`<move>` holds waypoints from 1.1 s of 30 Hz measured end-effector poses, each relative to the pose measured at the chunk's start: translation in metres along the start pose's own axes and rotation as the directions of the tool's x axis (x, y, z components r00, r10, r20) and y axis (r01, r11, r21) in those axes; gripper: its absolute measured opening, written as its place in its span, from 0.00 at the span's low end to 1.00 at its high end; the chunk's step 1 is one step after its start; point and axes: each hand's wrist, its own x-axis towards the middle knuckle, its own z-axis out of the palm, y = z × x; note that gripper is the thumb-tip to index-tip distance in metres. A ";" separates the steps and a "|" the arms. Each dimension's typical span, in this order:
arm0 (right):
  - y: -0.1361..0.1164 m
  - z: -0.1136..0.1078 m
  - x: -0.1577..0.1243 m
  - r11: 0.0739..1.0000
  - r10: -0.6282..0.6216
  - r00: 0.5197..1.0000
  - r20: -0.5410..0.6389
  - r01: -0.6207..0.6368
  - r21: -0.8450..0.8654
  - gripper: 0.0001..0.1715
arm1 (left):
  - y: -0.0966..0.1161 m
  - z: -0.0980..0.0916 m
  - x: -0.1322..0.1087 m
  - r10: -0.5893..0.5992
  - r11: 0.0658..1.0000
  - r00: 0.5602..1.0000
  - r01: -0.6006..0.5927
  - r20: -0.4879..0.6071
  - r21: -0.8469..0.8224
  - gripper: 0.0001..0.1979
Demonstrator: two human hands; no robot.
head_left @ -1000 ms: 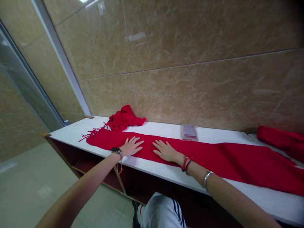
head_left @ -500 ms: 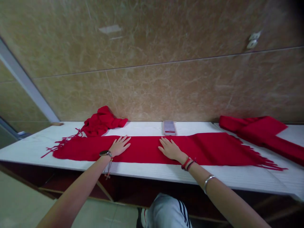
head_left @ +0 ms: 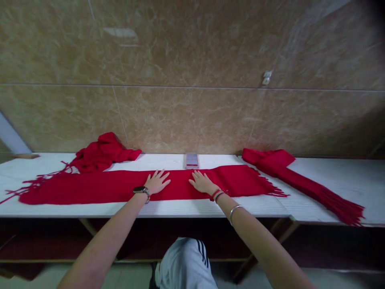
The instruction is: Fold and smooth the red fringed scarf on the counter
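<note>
A long red fringed scarf (head_left: 99, 186) lies spread flat along the white counter, its tassels at both ends. My left hand (head_left: 157, 182) rests palm down on its middle, fingers spread. To the right, my right hand (head_left: 203, 182) also lies flat on the scarf, fingers stretched out. Behind the scarf's left part sits a crumpled red scarf (head_left: 102, 154). Off to the right, another red scarf (head_left: 300, 180) lies folded over, its fringed end near the counter's front edge.
A phone-like flat object (head_left: 191, 161) lies behind the scarf, between the hands. The white counter (head_left: 337, 172) runs along a tan marble wall (head_left: 186, 112) with a small white fitting (head_left: 266, 78). Open shelves (head_left: 54, 241) sit below. A small wooden piece (head_left: 26, 155) lies at the back left.
The view has turned to the right, so the scarves appear further left and the third scarf's fringe shows. My left hand has moved rightward along the scarf, closer to my right hand.
</note>
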 end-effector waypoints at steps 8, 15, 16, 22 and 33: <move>0.128 -0.019 -0.046 0.957 0.238 0.971 0.040 -0.227 -0.179 0.25 | -0.013 0.017 -0.001 -0.037 0.998 0.999 0.037 -0.001 0.048 0.27; 0.183 -0.049 -0.070 0.909 0.359 0.933 0.002 -0.349 -0.228 0.25 | -0.014 0.019 0.003 -0.043 0.998 0.999 0.044 -0.024 0.038 0.27; 0.177 -0.050 -0.067 0.915 0.335 0.942 -0.029 -0.333 -0.228 0.25 | -0.015 0.021 0.004 -0.043 0.998 0.999 0.044 -0.025 0.036 0.27; 0.110 -0.027 -0.034 0.987 -0.075 0.995 -0.066 0.065 -0.146 0.28 | -0.020 0.022 0.007 -0.038 0.997 0.999 0.037 0.015 0.061 0.28; 0.209 -0.042 -0.083 0.932 0.321 0.947 0.031 -0.309 -0.190 0.25 | -0.010 0.012 0.003 -0.062 0.995 0.997 0.058 0.047 0.083 0.27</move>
